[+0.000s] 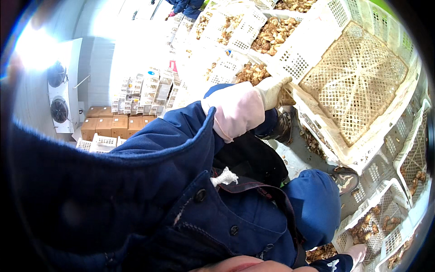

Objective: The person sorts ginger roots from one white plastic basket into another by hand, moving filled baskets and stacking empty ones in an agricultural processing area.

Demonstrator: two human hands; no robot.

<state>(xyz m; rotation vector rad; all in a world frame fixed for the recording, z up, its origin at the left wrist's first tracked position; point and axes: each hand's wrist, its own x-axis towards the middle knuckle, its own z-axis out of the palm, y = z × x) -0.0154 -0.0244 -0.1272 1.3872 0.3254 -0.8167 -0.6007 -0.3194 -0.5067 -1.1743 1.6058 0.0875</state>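
Observation:
My left hand (272, 90), in a cream glove with a pale pink cuff, is closed at the near left corner of a large white plastic crate (312, 102). That crate is tilted, and its soiled brown lattice bottom shows. My right hand (358, 255) appears only in part at the lower right, below a pink cuff and navy sleeve. It is beside a white crate (395, 187) with brown, knobbly mushroom-like pieces (364, 226) in it. The fingers of my right hand are hidden.
White crates of similar brown pieces (274, 36) stand at the back. Another crate (410, 154) lies at the right rim. Debris (312, 143) litters the floor near my boots. Cardboard boxes (104, 127) and a fan unit (59, 90) are on the left; another person (186, 7) is far off.

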